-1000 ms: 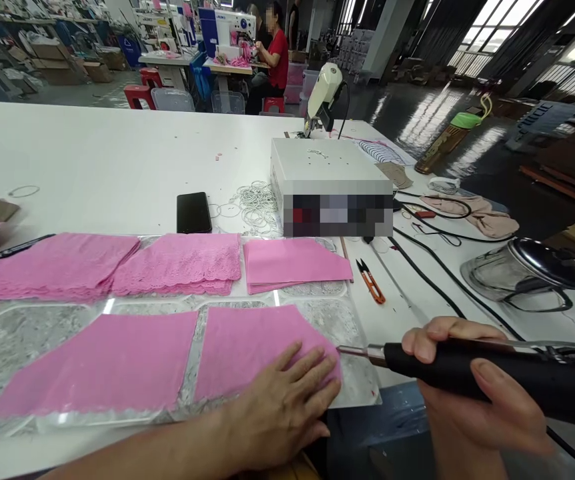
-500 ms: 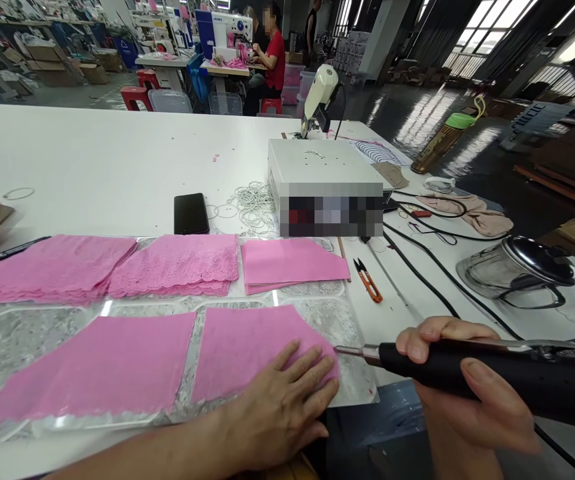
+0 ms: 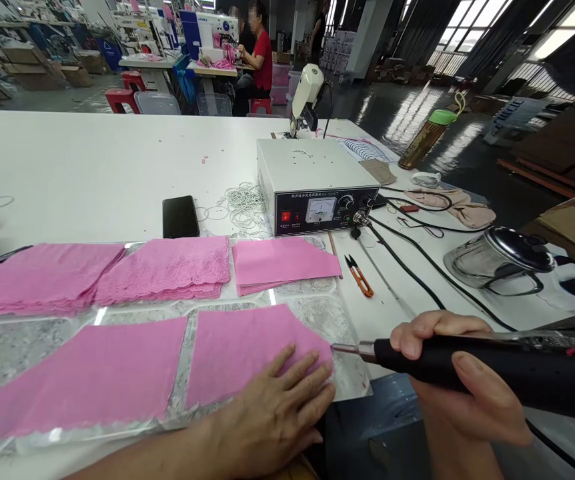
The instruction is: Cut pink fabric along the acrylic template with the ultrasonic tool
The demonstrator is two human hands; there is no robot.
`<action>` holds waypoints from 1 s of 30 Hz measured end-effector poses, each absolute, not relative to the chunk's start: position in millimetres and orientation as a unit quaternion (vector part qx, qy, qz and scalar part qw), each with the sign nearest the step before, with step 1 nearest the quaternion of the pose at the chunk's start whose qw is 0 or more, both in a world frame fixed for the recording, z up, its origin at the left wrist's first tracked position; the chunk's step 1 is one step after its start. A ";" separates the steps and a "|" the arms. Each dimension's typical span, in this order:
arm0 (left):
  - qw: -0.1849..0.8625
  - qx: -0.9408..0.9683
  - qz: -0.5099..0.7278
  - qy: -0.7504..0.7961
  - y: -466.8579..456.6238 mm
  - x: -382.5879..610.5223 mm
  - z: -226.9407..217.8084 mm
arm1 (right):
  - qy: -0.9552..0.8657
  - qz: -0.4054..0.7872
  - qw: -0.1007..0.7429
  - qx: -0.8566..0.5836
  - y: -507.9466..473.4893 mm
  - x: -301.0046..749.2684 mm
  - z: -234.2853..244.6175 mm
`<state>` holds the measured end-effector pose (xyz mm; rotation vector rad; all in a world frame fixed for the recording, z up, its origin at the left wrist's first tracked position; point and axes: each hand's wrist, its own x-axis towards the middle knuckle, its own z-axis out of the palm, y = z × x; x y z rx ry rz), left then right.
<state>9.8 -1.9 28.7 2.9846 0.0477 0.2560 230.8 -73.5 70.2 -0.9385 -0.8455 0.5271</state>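
My left hand (image 3: 280, 407) lies flat, fingers stretched, on the right side of a cut pink fabric piece (image 3: 237, 353). In my right hand (image 3: 467, 380) is a black handheld ultrasonic welder (image 3: 427, 360), its fingers wrapped round the body. The slim metal tip points left and meets the slanted right edge of that piece; whether it presses on the cloth is hard to tell. Another pink piece (image 3: 97, 380) lies to the left, apart from the first. Both rest on a marbled grey sheet (image 3: 312, 313).
Behind lie stacked pink lace-edged pieces (image 3: 167, 270), plain pink pieces (image 3: 282, 263), a phone (image 3: 180, 217) and elastic loops (image 3: 245, 207). A control box (image 3: 317, 167) stands near orange-handled snips (image 3: 359, 277), black cables (image 3: 407, 267) and a lidded glass mug (image 3: 492, 263). A person (image 3: 261, 60) sits at a sewing machine.
The whole scene has shifted slightly left in view. The welder's tip stays at the fabric's right edge, and my left hand remains flat on the piece.
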 end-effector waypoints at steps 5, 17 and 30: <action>0.085 0.992 0.091 0.016 -3.3 10.0 26.0 | -0.388 0.260 0.770 -0.434 -83.6 230.0 70.6; 0.078 0.991 0.101 0.022 -4.1 9.9 23.4 | -0.390 0.257 0.769 -0.437 -80.9 225.8 68.5; 0.062 0.991 0.120 0.019 -3.6 9.2 25.7 | -0.426 0.250 0.742 -0.454 -84.2 225.8 69.7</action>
